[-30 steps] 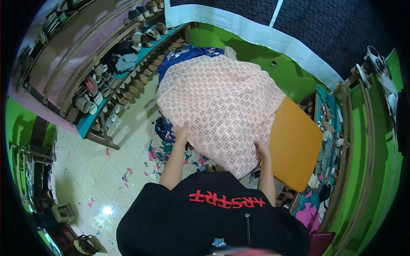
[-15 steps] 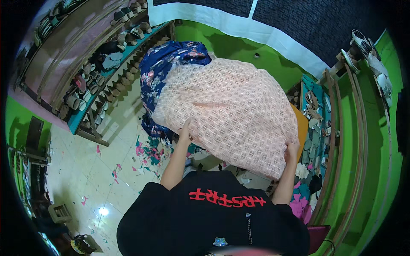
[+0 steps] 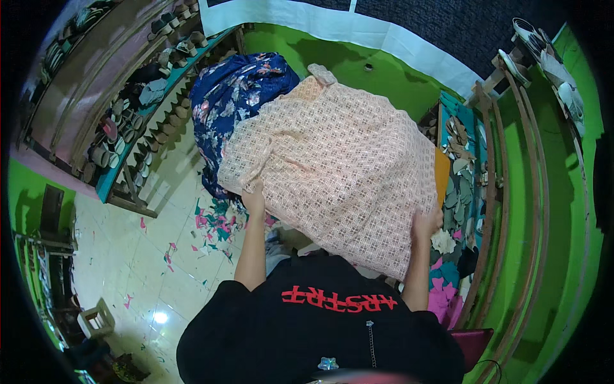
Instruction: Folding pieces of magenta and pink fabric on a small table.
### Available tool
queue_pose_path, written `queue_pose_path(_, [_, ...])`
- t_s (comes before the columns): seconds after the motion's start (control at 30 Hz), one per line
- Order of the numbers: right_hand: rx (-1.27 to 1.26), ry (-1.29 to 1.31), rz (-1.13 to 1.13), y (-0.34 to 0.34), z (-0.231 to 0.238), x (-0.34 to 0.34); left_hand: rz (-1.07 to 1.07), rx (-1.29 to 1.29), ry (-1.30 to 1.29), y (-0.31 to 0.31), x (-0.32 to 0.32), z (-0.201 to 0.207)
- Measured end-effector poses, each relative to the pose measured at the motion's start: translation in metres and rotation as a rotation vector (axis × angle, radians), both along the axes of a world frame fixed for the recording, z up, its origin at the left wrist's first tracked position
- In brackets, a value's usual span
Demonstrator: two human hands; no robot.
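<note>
A wide sheet of pale pink openwork lace fabric (image 3: 339, 173) is spread in front of me, rumpled and draped over whatever lies beneath. My left hand (image 3: 254, 200) is closed on its near left edge, where the cloth bunches into a fold. At the right edge, my right hand (image 3: 427, 224) grips the fabric, its fingers slightly blurred. Beyond the lace at the left lies a heap of dark blue floral fabric (image 3: 233, 89), partly covered. An orange-yellow surface (image 3: 441, 176) shows past the lace's right edge.
Shoes line a teal-topped rack (image 3: 128, 160) at the left. Pink and green scraps (image 3: 220, 224) litter the tiled floor (image 3: 121, 243). Cut pieces (image 3: 457, 198) fill a teal shelf at the right, beside wooden rails (image 3: 505, 211). A green wall (image 3: 358, 67) stands behind.
Both hands have shifted slightly left with the lace. Its far side now shows a folded, raised corner, and more cloth is gathered at my left hand. My view has turned slightly.
</note>
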State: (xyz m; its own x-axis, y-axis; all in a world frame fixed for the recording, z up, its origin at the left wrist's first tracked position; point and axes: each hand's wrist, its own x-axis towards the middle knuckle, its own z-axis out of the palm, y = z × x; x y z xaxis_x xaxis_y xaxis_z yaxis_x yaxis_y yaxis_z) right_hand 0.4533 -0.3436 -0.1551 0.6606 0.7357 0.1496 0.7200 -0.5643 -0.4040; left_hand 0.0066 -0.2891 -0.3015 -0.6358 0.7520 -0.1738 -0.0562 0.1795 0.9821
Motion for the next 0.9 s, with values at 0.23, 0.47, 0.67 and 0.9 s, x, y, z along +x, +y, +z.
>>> queue_pose_path(0.23, [-0.041,0.275,0.532,0.057,0.017,-0.137,-0.078,0.392,-0.785,0.046,-0.019,0.134])
queue_pose_path(0.47, [-0.121,0.307,0.659,0.070,0.009,-0.187,-0.131,0.557,-0.829,0.042,-0.120,0.136])
queue_pose_path(0.67, [-0.466,0.127,0.780,0.087,-0.054,-0.199,-0.197,-0.354,-0.553,-0.009,-0.116,-0.038])
queue_pose_path(0.9, [-0.007,0.378,0.634,0.080,-0.053,-0.171,-0.421,-0.177,-1.342,-0.023,-0.016,0.015])
